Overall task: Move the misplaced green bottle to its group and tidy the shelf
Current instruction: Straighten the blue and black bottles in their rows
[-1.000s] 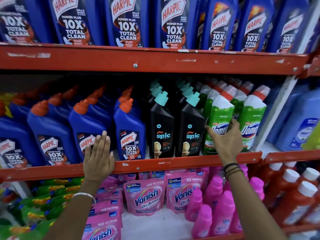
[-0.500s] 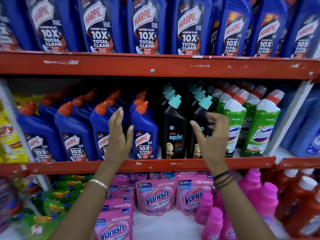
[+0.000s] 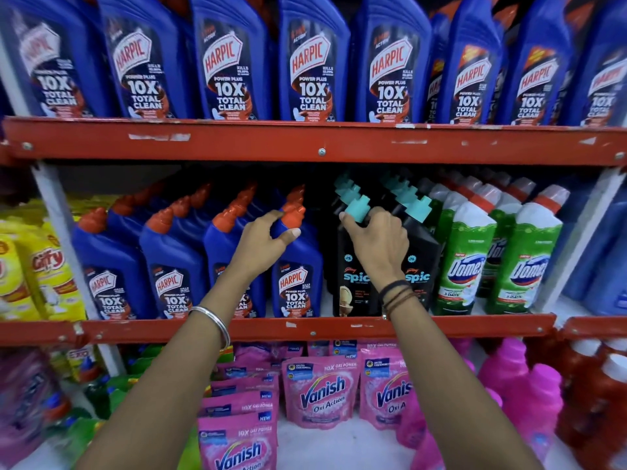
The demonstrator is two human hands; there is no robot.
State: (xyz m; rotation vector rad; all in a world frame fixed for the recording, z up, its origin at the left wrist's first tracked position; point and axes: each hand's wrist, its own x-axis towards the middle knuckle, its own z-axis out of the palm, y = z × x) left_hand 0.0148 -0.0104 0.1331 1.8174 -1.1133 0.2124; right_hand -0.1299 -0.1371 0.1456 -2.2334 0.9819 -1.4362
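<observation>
On the middle shelf [image 3: 305,329], green Domex bottles [image 3: 466,256] with white tops and red caps stand in rows at the right. Left of them stand black Spic bottles [image 3: 356,286] with teal caps, then blue Harpic bottles [image 3: 297,279] with orange caps. My left hand [image 3: 263,244] curls around the neck of the rightmost front blue Harpic bottle, just under its orange cap. My right hand [image 3: 378,242] grips the neck of the left front black Spic bottle below its teal cap. No green bottle stands outside the green rows.
Large blue Harpic bottles [image 3: 312,62] fill the top shelf. Below, pink Vanish pouches [image 3: 320,390], pink bottles [image 3: 536,395] and red bottles [image 3: 597,385] stand. Yellow packs [image 3: 51,266] sit at the far left, pale blue bottles [image 3: 607,266] at the far right.
My left hand rose from the shelf edge to the blue bottle's neck. My right hand left the green bottles, moved left and closed on the black bottle's neck.
</observation>
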